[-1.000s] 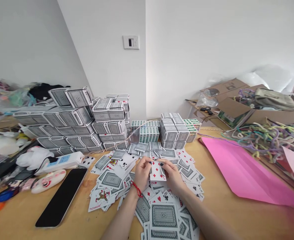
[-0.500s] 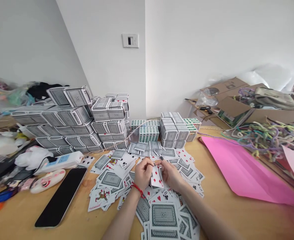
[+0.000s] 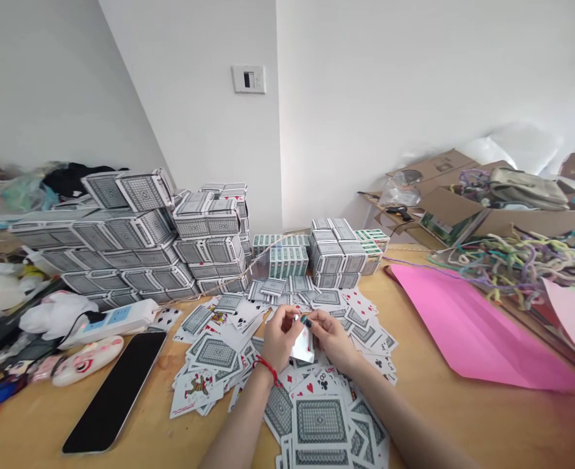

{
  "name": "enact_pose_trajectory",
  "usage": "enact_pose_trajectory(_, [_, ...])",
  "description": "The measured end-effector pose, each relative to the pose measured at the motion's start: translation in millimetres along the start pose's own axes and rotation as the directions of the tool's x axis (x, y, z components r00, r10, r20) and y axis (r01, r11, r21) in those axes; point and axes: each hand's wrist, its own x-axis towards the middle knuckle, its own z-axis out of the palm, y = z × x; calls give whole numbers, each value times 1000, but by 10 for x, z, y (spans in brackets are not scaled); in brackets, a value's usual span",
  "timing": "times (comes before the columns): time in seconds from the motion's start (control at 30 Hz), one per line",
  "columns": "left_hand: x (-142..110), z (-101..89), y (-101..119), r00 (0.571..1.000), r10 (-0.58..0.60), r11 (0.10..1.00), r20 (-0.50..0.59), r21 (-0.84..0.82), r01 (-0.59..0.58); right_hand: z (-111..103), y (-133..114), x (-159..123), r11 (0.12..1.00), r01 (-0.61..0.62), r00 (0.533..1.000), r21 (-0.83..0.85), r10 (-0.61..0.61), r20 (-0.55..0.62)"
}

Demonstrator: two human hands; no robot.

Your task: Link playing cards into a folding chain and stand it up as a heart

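Observation:
Over a spread of loose playing cards, both hands meet at one playing card [image 3: 303,348] with red marks on its face. My left hand [image 3: 281,339], a red cord on its wrist, is closed on the card's upper left edge. My right hand [image 3: 333,340], with dark nail polish, pinches its upper right edge with thumb and finger. The card is tilted and catches the light, so its value cannot be read. Below the hands lie face-down cards [image 3: 320,420] with grey patterned backs. A joker card [image 3: 196,391] lies face up on the left.
Blocks made of cards [image 3: 140,228] are stacked at the back left, with a smaller card stack [image 3: 338,254] and green boxes [image 3: 288,260] behind the middle. A phone [image 3: 116,394] and power strip [image 3: 121,319] lie left. Pink paper [image 3: 467,332] and pipe cleaners [image 3: 526,264] are right.
The card in my hands has tilted; its red diamonds were plain before and are now washed out by glare. My right fingers have moved in over its top edge. The view has shifted slightly.

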Motion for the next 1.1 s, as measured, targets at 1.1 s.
enact_pose_trajectory(1.1, [108,20,-170,984,-51,990,-172,120,72,-108,133,90,955,101,989,279,-67,-130])
